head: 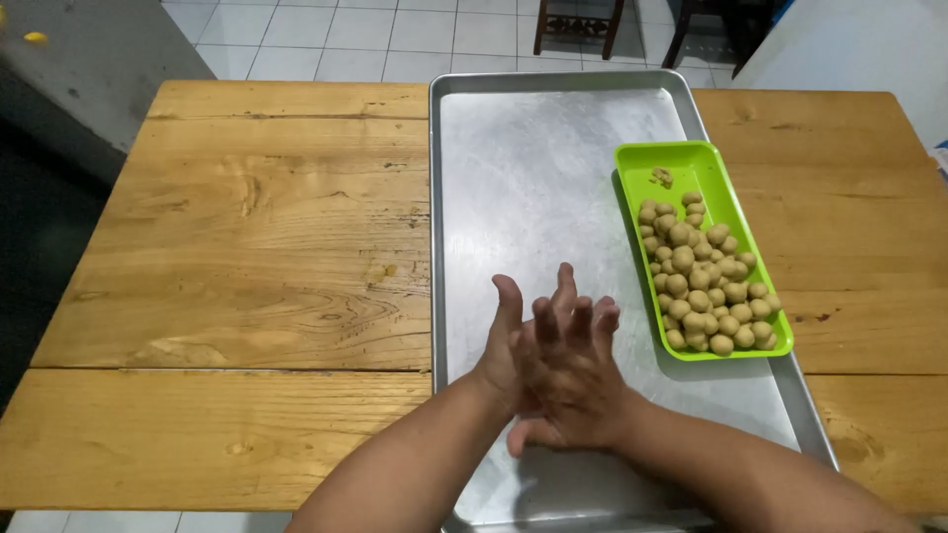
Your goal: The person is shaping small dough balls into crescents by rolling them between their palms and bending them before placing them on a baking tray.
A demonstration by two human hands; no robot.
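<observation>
The two hands are pressed together, palm against palm, above the near part of a big metal baking tray (pixel 513 178). The right hand (pixel 573 380) lies in front, with its back to the camera and its fingers spread a little and pointing to 12 o'clock. The left hand (pixel 504 345) is behind it, so only its thumb side and some fingertips show. If something is between the palms, I cannot tell, because the hands hide that place completely. Both forearms come in from the bottom edge, at about 6 o'clock.

The baking tray stands on a wooden table (pixel 247 247) made of wide planks, and its long side runs from 6 to 12 o'clock. Most of its surface is bare and shiny.

At about 2 o'clock from the hands, a green plastic tray (pixel 691 163) lies inside the baking tray, along its right rim. It holds many small beige dough balls (pixel 706 286), heaped mostly in its near half. One little crumb of dough (pixel 662 178) lies apart from them in the far end of the green tray. The hands are near this green tray but do not touch it.

At 12 o'clock, beyond the table, a white tiled floor (pixel 326 35) and dark chair legs (pixel 578 25) are visible.
</observation>
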